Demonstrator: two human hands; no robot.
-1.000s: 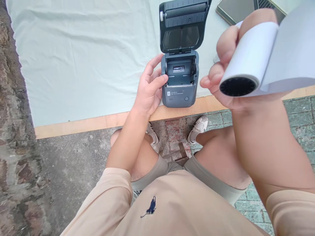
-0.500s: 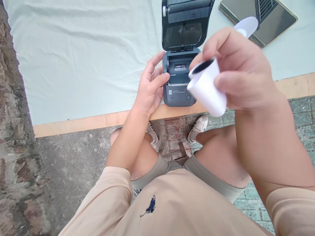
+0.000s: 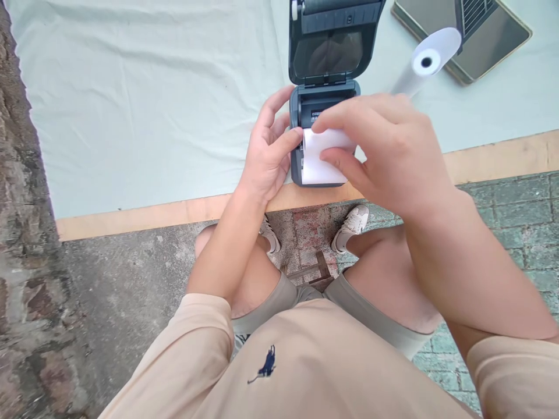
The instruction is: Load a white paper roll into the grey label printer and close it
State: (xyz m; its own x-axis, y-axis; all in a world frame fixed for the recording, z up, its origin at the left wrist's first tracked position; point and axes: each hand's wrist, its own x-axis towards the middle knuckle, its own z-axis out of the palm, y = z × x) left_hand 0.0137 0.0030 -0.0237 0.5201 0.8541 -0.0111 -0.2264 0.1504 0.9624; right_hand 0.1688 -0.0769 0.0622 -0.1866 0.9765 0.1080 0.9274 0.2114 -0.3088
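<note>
A small dark portable printer (image 3: 296, 170) lies at the table's front edge with its lid (image 3: 327, 55) tipped up and back. My left hand (image 3: 271, 154) grips the printer's left side, its thumb on the rim of the paper bay. In my right hand (image 3: 386, 148) is a white paper roll (image 3: 318, 166), pinched between thumb and fingers. The roll lies crosswise at the front of the open bay, and its loose sheet covers most of the printer's front panel. My right hand hides the roll's right end.
Behind my right hand stands another white paper roll (image 3: 446, 43) with a loose outer end. A dark, glossy flat device (image 3: 498, 43) lies at the back right. Pale cloth (image 3: 152, 105) covers the table, whose wooden edge (image 3: 174, 214) runs above my knees.
My right hand has moved left and brought the paper roll from beside the printer into its open bay, turning it crosswise. My left hand has stayed on the printer.
</note>
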